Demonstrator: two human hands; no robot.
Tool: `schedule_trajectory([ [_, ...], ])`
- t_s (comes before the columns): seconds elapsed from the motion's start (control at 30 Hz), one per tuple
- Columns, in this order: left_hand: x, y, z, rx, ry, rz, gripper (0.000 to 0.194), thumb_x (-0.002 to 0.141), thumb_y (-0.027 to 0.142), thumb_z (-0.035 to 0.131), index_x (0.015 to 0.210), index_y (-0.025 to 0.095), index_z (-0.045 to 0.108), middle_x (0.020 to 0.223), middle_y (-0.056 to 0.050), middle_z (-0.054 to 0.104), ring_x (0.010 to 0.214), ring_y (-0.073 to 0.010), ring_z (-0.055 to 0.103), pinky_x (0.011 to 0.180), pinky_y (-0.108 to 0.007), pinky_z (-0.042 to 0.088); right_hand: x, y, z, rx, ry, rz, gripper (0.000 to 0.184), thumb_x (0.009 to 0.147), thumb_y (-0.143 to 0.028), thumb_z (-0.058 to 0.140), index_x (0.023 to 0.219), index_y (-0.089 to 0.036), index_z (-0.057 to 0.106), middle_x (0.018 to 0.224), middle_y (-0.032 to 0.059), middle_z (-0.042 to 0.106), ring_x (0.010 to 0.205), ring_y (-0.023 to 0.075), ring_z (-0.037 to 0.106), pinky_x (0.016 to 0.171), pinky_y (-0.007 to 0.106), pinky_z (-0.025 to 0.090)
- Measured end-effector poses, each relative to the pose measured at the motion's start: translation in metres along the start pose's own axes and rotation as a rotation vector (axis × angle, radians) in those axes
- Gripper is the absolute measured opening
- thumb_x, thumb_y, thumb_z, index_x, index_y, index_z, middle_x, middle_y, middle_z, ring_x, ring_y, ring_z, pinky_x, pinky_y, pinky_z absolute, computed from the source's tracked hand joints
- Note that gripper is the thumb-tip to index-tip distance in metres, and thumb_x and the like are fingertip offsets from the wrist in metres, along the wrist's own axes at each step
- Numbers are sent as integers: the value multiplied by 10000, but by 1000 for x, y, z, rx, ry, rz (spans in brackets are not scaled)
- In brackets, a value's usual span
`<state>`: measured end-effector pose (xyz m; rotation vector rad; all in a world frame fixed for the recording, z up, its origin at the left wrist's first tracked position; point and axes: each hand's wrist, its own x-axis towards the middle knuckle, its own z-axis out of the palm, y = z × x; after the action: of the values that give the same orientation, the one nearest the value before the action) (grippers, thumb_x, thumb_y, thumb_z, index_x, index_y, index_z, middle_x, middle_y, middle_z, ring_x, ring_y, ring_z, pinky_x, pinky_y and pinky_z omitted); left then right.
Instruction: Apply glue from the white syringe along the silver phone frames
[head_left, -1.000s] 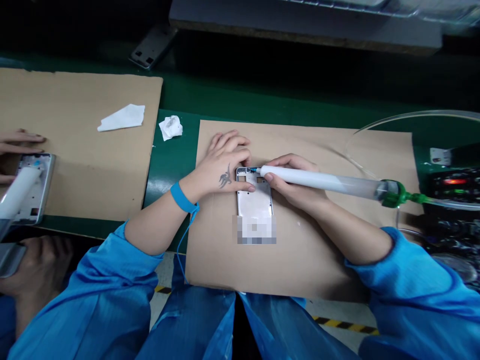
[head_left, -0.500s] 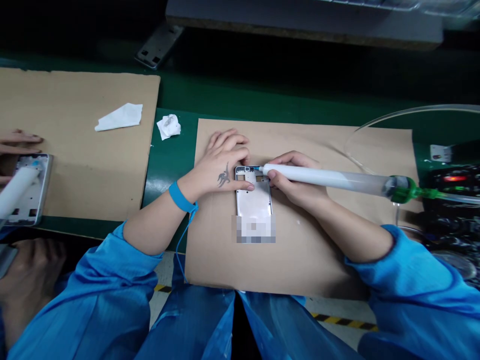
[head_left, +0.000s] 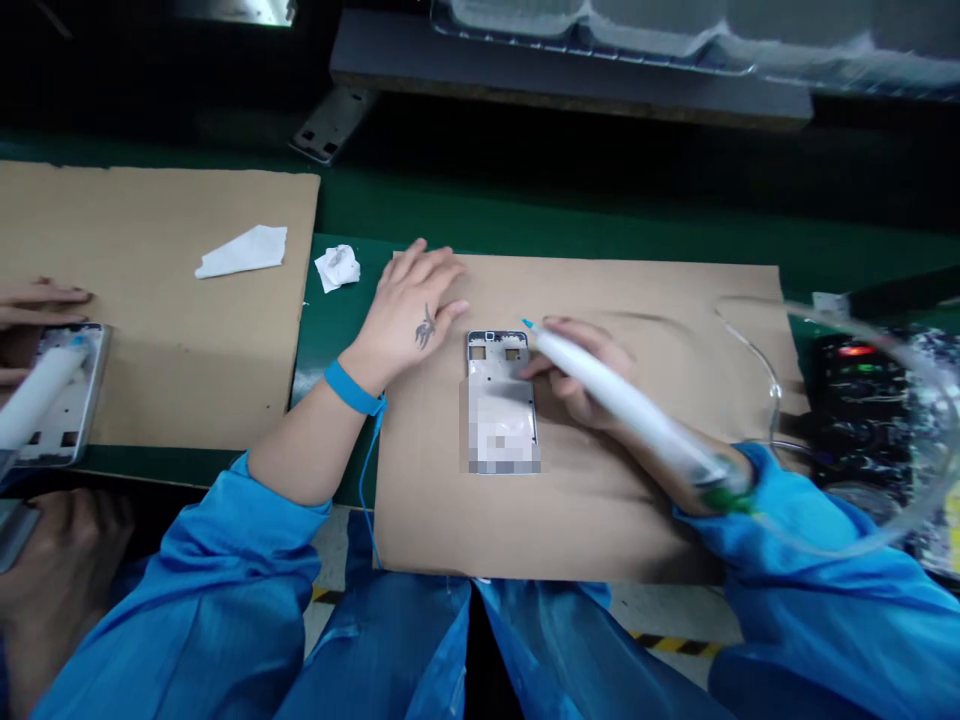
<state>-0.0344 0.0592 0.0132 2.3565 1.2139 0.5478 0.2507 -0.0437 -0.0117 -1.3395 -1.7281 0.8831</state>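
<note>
1. The right hand is gripping a white dispensing syringe, with its blue tip just beside the top right corner of the phone frame.
2. The left hand is lying open and flat on the cardboard sheet, just left of the frame.
3. The frame is lying flat on the cardboard between the two hands.

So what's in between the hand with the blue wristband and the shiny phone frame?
Only bare cardboard sheet. In the head view the left hand lies flat just left of the phone frame, apart from it, nothing between them.
</note>
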Motion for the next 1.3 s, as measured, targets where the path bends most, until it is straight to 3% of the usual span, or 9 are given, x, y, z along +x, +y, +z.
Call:
schedule_trajectory([
  [0.1, -1, -10, 2, 105, -31, -101, 1096, 960, 967, 529, 1703, 161, 526, 1850, -237, 363, 1754, -550, 188, 1397, -775, 151, 6, 0, 3, -157, -51, -78, 682, 971, -785, 738, 1467, -319, 697, 981, 73, 870, 1041, 360, 857, 948, 504, 674],
  [0.33, -3, -7, 1, 97, -166, -145, 1090, 978, 830, 661, 1796, 169, 374, 1893, -247, 225, 1781, -528, 81, 1415, -751, 96, 58, 42, -37, -492, 298, 82, 589, 1012, -604, 820, 1525, -333, 714, 761, 58, 756, 576, 231, 632, 600, 360, 472],
  [0.43, -5, 0, -1, 114, -221, -134, 1438, 729, 919, 853, 1822, 160, 307, 1898, -281, 136, 1768, -575, -8, 1409, -764, 24, 100, 59, -67, -521, 350, -29, 475, 956, -520, 906, 1362, -301, 794, 560, -29, 550, 444, 184, 457, 551, 365, 410],
  [0.53, -5, 7, -3, 144, -258, -161, 1468, 713, 837, 921, 1835, 152, 267, 1901, -279, 99, 1766, -576, -37, 1414, -753, 2, 133, 55, -79, -549, 312, -125, 362, 925, -466, 939, 1210, -278, 819, 500, -91, 363, 446, 198, 482, 639, 395, 485],
  [0.7, 2, 15, -1, 130, -247, -224, 1206, 855, 579, 880, 1831, 183, 293, 1912, -196, 188, 1781, -536, 35, 1420, -785, 63, 164, 13, -22, -572, -27, -341, 484, 900, -371, 954, 1347, -248, 817, 1047, 131, 830, 931, 293, 803, 921, 409, 599],
  [0.9, -9, 21, 11, 216, -148, -219, 714, 1087, 356, 543, 1772, 179, 451, 1866, -138, 373, 1785, -472, 167, 1437, -771, 109, 250, -33, 91, -553, -317, -388, 627, 1017, -254, 755, 1630, -243, 623, 1406, 152, 804, 1185, 363, 822, 1014, 467, 655],
  [1.0, -14, 20, 16, 240, -104, -180, 861, 1082, 615, 615, 1802, 197, 394, 1877, -121, 354, 1769, -473, 223, 1440, -772, 84, 292, -50, 128, -569, -305, -366, 680, 1038, -302, 743, 1682, -183, 561, 1463, 213, 769, 1297, 442, 773, 1103, 570, 617],
  [1.13, -13, 17, 14, 236, -123, -157, 1328, 788, 942, 798, 1812, 209, 374, 1911, -141, 242, 1776, -550, 79, 1411, -821, 44, 314, -54, 145, -619, -324, -234, 875, 1011, -356, 799, 1777, -174, 417, 1498, 232, 746, 1367, 453, 731, 1164, 581, 584],
  [1.3, -8, 13, 13, 289, -149, -193, 961, 1019, 747, 675, 1804, 266, 398, 1921, -68, 211, 1772, -502, 192, 1419, -809, 91, 296, -25, 115, -591, -141, -161, 982, 924, -456, 900, 1750, -164, 458, 1528, 234, 721, 1427, 484, 672, 1211, 624, 545],
])
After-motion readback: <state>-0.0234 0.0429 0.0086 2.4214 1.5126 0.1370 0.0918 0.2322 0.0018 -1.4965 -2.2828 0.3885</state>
